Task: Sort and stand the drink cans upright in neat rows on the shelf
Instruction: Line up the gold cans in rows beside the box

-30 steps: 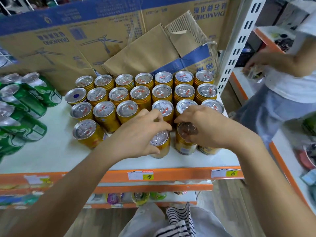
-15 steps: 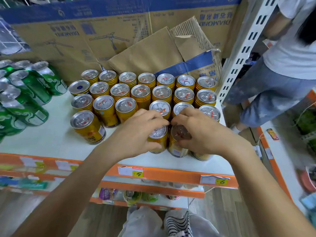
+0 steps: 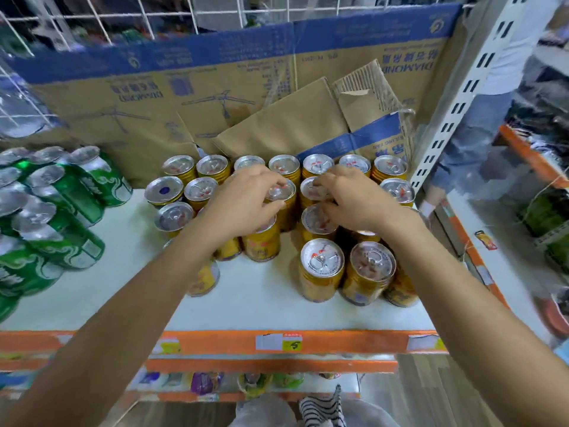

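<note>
Several gold drink cans stand upright in rows on the white shelf (image 3: pixel 261 306). My left hand (image 3: pixel 243 204) reaches over the rows, and its fingers and thumb curl round the top of a gold can (image 3: pixel 282 190) in the second row from the back. My right hand (image 3: pixel 357 198) grips the rim of the neighbouring gold can (image 3: pixel 311 187), its thumb near the can in front (image 3: pixel 317 218). Two gold cans (image 3: pixel 321 261) (image 3: pixel 373 266) stand free at the front. My forearms hide some cans on the left and right.
Green cans (image 3: pixel 77 195) lie stacked on their sides at the shelf's left. Cardboard boxes (image 3: pixel 277 127) lean behind the gold cans. A white slotted upright (image 3: pixel 455 97) bounds the right side. Another person (image 3: pixel 480 124) stands beyond it. The orange shelf edge (image 3: pixel 338 342) carries price tags.
Both hands let go of the front cans and reached back to the second row. The view moved closer and tilted up, and the person at right shifted.
</note>
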The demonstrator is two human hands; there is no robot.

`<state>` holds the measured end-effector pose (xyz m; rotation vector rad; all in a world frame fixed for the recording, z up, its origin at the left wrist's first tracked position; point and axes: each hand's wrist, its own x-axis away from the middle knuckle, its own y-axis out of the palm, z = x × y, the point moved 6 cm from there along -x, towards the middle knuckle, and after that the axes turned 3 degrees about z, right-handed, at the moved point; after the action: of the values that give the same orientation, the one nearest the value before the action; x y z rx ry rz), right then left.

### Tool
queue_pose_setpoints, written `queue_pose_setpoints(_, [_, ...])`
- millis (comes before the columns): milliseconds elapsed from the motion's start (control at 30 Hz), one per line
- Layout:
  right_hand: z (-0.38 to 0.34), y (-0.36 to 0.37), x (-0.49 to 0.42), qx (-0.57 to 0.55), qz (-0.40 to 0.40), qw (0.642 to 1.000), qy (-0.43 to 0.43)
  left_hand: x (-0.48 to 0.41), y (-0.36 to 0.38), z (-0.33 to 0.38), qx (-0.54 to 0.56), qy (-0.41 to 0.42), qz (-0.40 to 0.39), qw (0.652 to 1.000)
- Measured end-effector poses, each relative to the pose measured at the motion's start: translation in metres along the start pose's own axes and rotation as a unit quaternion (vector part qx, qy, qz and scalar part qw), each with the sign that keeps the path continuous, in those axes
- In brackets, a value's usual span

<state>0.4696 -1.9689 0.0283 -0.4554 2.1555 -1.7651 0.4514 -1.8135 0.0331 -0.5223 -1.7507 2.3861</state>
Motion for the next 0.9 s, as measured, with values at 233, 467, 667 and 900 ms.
queue_pose_setpoints(233, [0.004,0.005,-0.054,0.000,0.007,0.993,0.116,-0.051,0.008,-0.036,-0.015,-0.014,-0.042,0.999])
queue_pose_setpoints(467, [-0.001,0.008,-0.066,0.044,-0.026,0.988,0.145,-0.049,0.019,-0.017,-0.091,0.054,-0.114,0.988])
queue_pose_setpoints(667, [-0.001,0.010,-0.073,0.070,-0.036,0.987,0.142,-0.045,0.019,-0.013,-0.102,0.048,-0.123,0.986])
queue_pose_setpoints(900, [0.003,0.011,-0.080,0.090,-0.048,0.989,0.109,-0.036,0.014,0.000,-0.132,0.151,-0.222,0.954])
